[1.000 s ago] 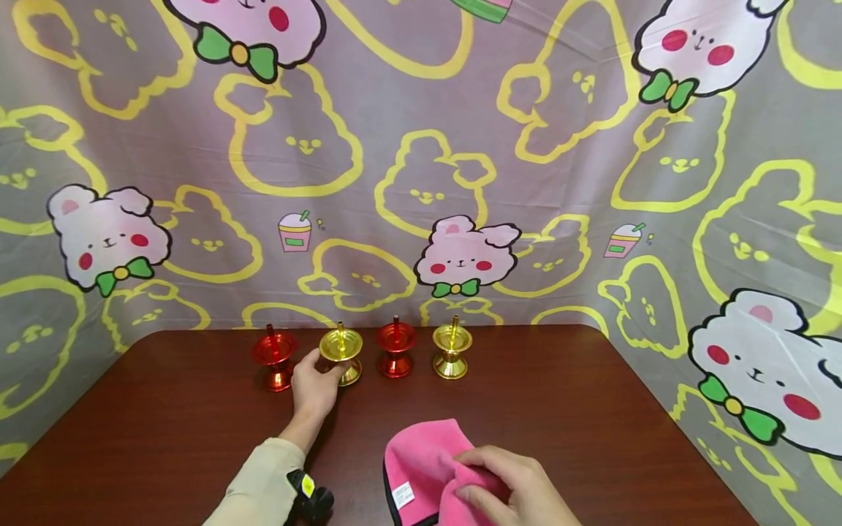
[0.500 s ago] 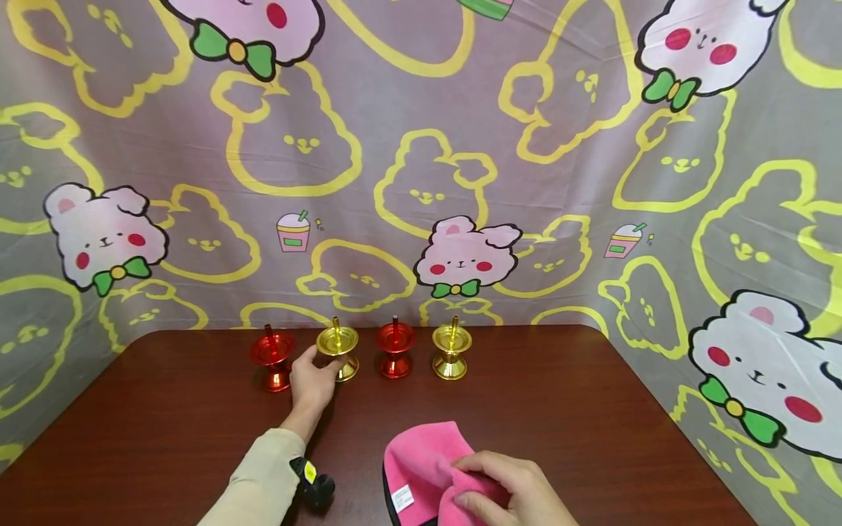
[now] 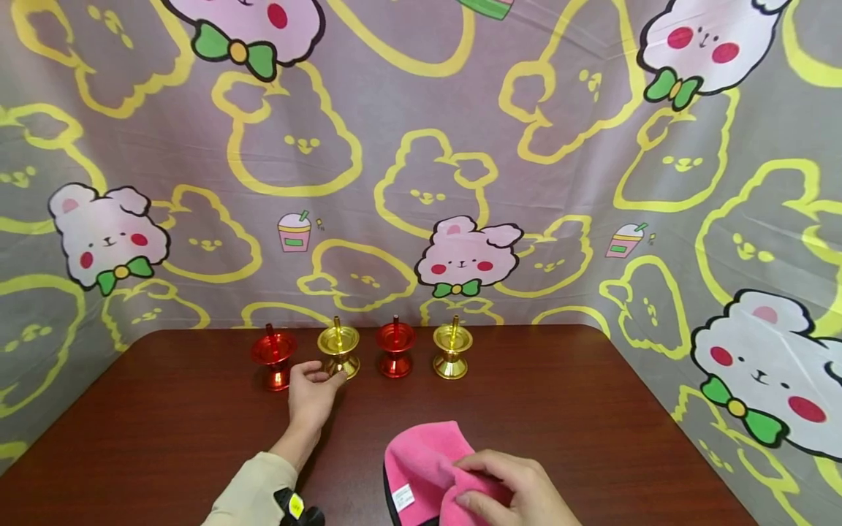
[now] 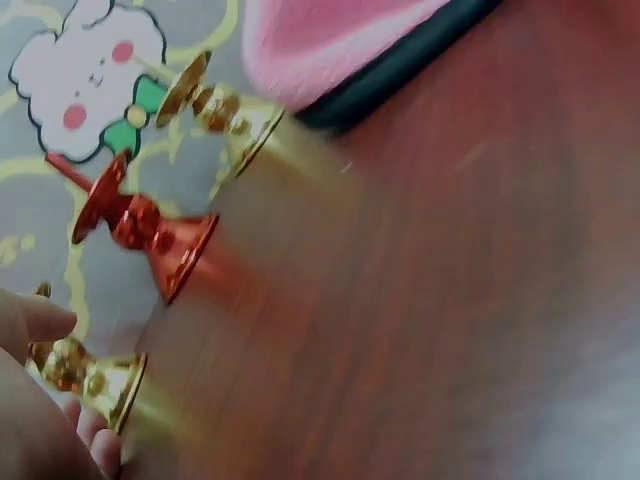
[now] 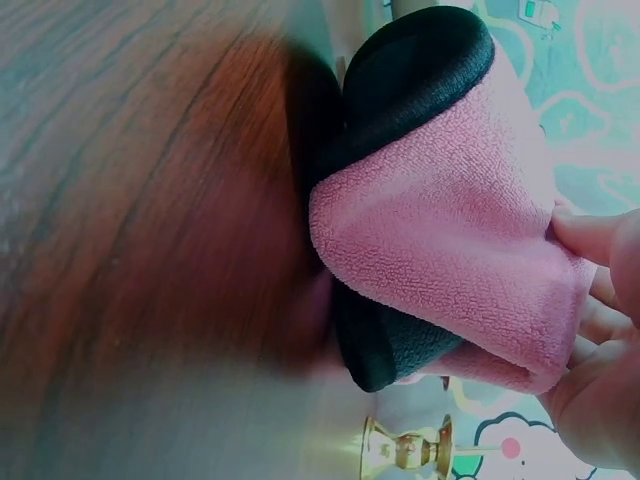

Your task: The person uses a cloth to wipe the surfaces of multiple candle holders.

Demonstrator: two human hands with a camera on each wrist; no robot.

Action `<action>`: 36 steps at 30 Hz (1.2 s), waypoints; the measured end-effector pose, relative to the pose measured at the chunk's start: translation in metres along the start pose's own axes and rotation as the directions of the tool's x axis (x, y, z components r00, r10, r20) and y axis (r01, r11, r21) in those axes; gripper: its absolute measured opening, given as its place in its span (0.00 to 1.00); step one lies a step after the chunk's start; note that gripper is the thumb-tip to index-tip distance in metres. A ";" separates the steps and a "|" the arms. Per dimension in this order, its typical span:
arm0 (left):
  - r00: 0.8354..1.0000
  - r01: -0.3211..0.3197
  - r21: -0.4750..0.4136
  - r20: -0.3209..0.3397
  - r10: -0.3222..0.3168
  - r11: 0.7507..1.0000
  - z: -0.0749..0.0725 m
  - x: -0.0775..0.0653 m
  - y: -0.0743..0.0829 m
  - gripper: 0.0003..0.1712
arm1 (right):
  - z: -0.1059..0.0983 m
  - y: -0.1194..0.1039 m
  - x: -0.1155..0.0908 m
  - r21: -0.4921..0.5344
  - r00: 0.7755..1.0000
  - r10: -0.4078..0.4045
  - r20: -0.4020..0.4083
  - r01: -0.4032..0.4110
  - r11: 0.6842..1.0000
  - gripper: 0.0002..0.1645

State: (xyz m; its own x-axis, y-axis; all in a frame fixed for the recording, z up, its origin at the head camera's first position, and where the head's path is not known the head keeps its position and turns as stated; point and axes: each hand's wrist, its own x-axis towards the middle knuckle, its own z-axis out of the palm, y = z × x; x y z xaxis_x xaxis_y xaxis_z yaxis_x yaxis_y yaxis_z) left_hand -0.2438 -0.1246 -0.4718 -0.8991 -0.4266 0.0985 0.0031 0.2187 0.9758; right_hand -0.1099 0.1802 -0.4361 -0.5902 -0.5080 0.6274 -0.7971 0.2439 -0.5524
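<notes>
My left hand is beside a gold candle holder, second from the left in a row of holders. Its fingers are loosely bent and spread near the stem and base; whether they touch the metal is hard to tell. That gold holder stands upright on the table. In the lower middle, my right hand pinches a pink towel with black edging and a white label. The right wrist view shows the towel hanging in folds from thumb and fingers.
Along the back of the brown table also stand a red candle holder at the row's left end, another red holder and a gold one to the right. A cartoon-patterned curtain hangs behind them.
My left hand has slid down and slightly towards me, off the gold candle holder's upper part. The holder shifted a little to the left. My right hand and the towel barely moved.
</notes>
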 end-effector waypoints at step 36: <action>0.951 -0.269 0.195 0.206 0.229 0.943 0.080 0.013 0.022 0.20 | -0.004 0.002 -0.007 0.081 0.994 -0.035 0.108 0.027 0.996 0.15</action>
State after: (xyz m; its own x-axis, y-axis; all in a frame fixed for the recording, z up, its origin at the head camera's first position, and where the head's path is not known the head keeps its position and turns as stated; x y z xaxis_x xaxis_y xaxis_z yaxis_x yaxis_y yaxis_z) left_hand -0.2906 -0.0550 -0.4652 -0.9447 -0.1753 0.2772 0.1597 0.4924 0.8556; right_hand -0.1081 0.1872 -0.4393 -0.5445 -0.6022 0.5838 -0.7996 0.1625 -0.5782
